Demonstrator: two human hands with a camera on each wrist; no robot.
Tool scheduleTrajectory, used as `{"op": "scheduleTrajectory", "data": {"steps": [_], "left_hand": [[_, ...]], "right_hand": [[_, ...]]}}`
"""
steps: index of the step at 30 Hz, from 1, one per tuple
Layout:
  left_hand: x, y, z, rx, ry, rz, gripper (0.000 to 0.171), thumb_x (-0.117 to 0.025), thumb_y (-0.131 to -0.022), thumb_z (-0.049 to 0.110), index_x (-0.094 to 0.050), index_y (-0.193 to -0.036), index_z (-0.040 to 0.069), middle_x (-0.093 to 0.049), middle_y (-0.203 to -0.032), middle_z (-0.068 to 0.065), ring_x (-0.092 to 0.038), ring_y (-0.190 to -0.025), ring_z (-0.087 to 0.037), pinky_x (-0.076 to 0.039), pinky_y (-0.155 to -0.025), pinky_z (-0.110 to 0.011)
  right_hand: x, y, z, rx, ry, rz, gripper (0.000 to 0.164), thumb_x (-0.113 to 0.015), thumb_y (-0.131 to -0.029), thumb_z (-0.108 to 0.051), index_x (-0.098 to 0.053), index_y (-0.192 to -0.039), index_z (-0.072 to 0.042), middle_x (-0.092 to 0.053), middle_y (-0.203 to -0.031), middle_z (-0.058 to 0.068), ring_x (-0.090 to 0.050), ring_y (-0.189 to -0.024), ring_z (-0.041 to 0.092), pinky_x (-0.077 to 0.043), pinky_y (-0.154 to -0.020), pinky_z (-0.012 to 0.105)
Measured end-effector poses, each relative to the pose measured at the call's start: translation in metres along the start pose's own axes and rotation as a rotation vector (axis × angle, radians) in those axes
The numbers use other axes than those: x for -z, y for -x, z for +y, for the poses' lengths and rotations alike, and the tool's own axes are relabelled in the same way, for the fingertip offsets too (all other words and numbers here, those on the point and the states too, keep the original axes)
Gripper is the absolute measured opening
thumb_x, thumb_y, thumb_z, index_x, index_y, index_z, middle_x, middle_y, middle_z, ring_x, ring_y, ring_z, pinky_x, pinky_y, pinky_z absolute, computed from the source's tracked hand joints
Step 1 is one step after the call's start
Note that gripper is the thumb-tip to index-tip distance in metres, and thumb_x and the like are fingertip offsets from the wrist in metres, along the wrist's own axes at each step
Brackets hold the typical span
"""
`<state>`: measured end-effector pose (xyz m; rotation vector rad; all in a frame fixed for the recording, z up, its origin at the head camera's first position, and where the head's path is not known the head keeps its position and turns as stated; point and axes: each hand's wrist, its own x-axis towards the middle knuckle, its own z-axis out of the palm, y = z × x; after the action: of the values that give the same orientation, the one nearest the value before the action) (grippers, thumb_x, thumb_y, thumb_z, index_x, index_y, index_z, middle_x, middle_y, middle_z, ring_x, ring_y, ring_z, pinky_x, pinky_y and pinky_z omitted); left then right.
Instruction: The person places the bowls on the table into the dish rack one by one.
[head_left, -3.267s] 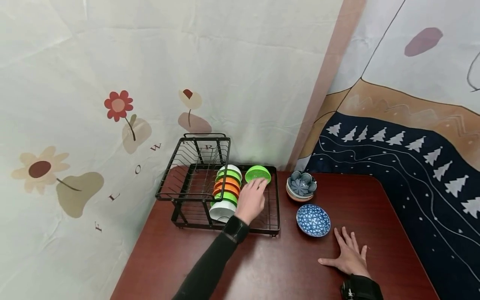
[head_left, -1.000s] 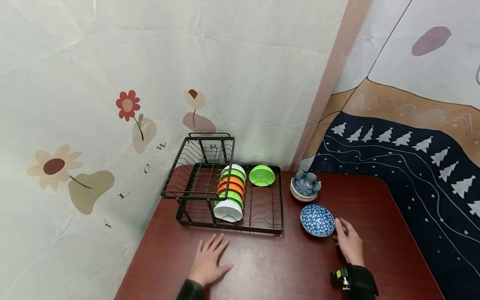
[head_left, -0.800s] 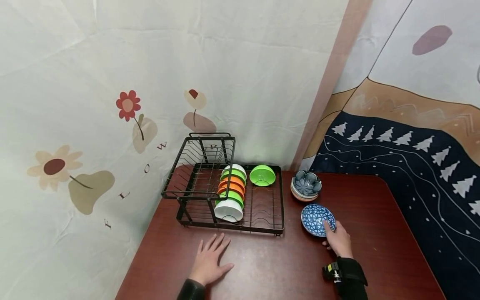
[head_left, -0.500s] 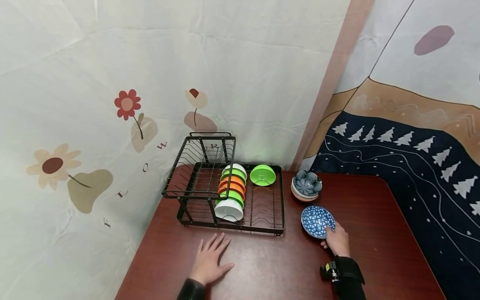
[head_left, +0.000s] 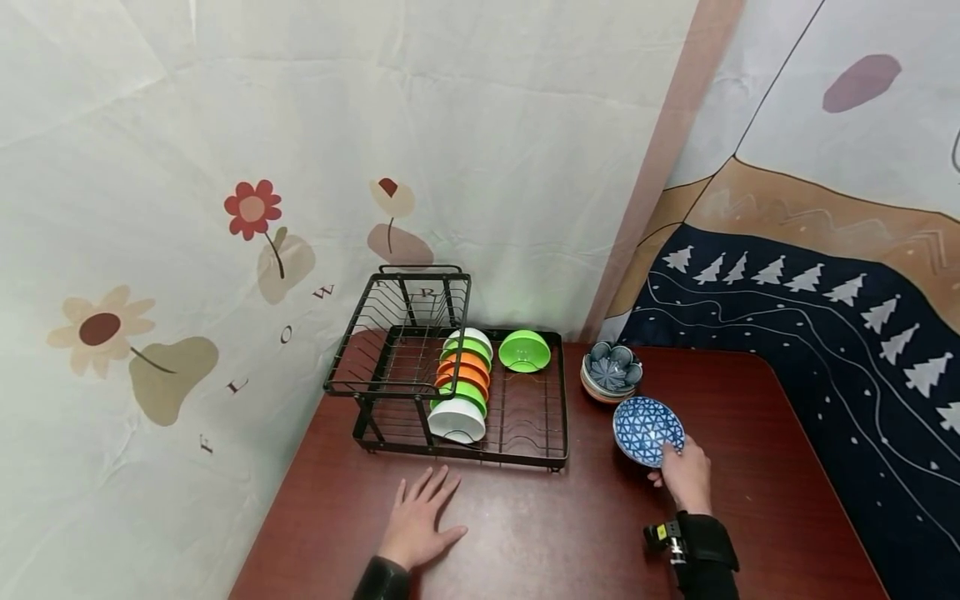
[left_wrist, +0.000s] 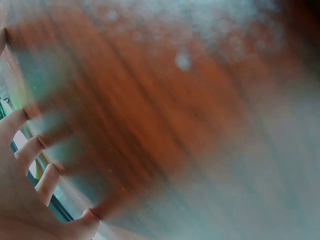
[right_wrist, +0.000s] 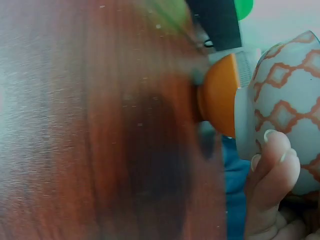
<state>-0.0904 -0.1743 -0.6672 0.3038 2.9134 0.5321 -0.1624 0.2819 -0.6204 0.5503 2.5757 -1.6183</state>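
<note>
My right hand [head_left: 686, 475] grips the near right rim of a bowl [head_left: 648, 430], thumb over the rim and fingers underneath. Blue and white triangles pattern its inside, while the right wrist view shows a white outer wall [right_wrist: 285, 100] with orange lattice. It is raised off the table, its shadow lying below. Just behind it, a stack of bowls [head_left: 611, 372] has a grey-blue petal-shaped one on top; an orange bowl [right_wrist: 220, 95] is the lowest. My left hand [head_left: 416, 525] rests on the table in front of the rack, fingers spread, holding nothing.
A black two-tier dish rack [head_left: 495, 457] stands at the back left. A row of white, green and orange bowls [head_left: 463, 387] stands on edge in its lower tier. A lone green bowl [head_left: 524, 352] leans at its back right. Behind the table [head_left: 547, 542] hangs a printed cloth [head_left: 525, 167].
My right hand came in from the right, took the blue-patterned bowl by its rim and lifted it, slightly back and right. My left hand has left the green bowl and rests on the table.
</note>
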Motion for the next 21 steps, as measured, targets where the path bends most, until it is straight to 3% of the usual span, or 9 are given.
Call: {"op": "scheduleTrajectory", "data": {"steps": [5, 9, 17, 21], "left_hand": [[0.0, 0.0, 0.0, 0.002, -0.003, -0.007, 0.084, -0.079, -0.091, 0.063, -0.056, -0.163, 0.026, -0.051, -0.173, -0.007, -0.043, -0.161, -0.041, -0.026, -0.13, -0.079], [0.0, 0.0, 0.001, 0.005, 0.001, -0.008, 0.084, -0.08, -0.091, 0.062, -0.056, -0.163, 0.026, -0.051, -0.173, -0.007, -0.043, -0.161, -0.041, -0.026, -0.131, -0.079], [-0.002, 0.001, 0.0, 0.0, -0.01, 0.005, 0.084, -0.08, -0.09, 0.061, -0.056, -0.163, 0.027, -0.051, -0.173, -0.007, -0.044, -0.161, -0.04, -0.027, -0.13, -0.078], [-0.002, 0.002, 0.001, 0.0, -0.009, 0.011, 0.084, -0.08, -0.09, 0.061, -0.056, -0.163, 0.026, -0.051, -0.173, -0.007, -0.044, -0.161, -0.04, -0.027, -0.13, -0.079]], "right_hand": [[0.001, 0.001, -0.005, 0.015, 0.023, 0.01, 0.055, -0.04, -0.115, -0.011, -0.034, -0.159, 0.021, -0.064, -0.127, 0.051, -0.071, -0.055, 0.018, -0.065, -0.057, 0.037], [-0.005, 0.002, -0.008, 0.026, 0.038, -0.002, 0.053, -0.04, -0.115, -0.01, -0.036, -0.158, 0.021, -0.066, -0.124, 0.05, -0.071, -0.054, 0.019, -0.065, -0.057, 0.038], [-0.027, 0.007, -0.027, 0.061, 0.031, -0.041, 0.054, -0.042, -0.114, -0.009, -0.035, -0.16, 0.019, -0.063, -0.128, 0.052, -0.071, -0.054, 0.018, -0.065, -0.056, 0.04], [-0.042, 0.01, -0.039, 0.103, 0.045, -0.055, 0.051, -0.044, -0.113, -0.008, -0.041, -0.156, 0.019, -0.067, -0.119, 0.049, -0.068, -0.051, 0.017, -0.065, -0.053, 0.041]]}}
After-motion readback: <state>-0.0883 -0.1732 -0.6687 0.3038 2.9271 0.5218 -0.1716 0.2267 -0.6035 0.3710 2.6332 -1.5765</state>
